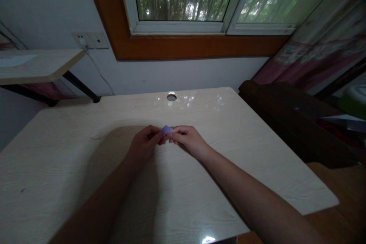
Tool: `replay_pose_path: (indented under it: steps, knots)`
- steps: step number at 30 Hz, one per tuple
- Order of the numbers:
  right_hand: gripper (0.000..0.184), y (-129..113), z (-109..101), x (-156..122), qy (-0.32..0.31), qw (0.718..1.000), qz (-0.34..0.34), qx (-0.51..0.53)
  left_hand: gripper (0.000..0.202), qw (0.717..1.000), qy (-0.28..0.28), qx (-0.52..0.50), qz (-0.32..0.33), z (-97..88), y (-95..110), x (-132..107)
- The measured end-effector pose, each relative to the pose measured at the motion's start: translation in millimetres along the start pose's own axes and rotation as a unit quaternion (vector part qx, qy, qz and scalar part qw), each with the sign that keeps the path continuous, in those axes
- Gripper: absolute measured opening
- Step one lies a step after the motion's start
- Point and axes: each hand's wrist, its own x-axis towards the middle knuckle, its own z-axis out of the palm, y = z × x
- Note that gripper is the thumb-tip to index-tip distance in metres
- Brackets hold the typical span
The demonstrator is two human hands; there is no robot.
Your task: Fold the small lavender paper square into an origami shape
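Note:
Between my two hands is a small piece of purple paper [166, 129], with a pointed upper edge that looks folded. My left hand [147, 140] pinches its left side between thumb and fingers. From the right, my right hand [187, 138] grips the other side, its thumb lying over the front. Both hands are close together above the middle of the pale wood-grain table [114, 190]. My fingers cover the lower part of the paper.
A round cable hole [171, 98] is near the table's back edge. At the left stands a raised shelf [42, 66] on black legs. A white cord [98, 69] hangs from a wall socket [82, 40]. Dark wooden furniture [288, 122] stands beyond the right edge.

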Motion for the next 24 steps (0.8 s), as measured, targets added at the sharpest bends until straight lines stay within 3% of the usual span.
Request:
replay_pose_path:
  steps: [5,15,24]
  knots:
    - [0.028,1,1,-1,-0.014,1.000,-0.005,-0.017,0.018,1.000,0.009,0.006,0.006,-0.1,4,-1]
    - [0.032,3,2,1,0.015,0.998,-0.020,0.053,0.016,0.999,-0.005,0.026,-0.023,-2.4,-1,-2]
    - [0.027,14,-2,4,-0.006,1.000,-0.015,-0.024,0.016,0.998,0.014,0.057,-0.022,-1.5,0,-1]
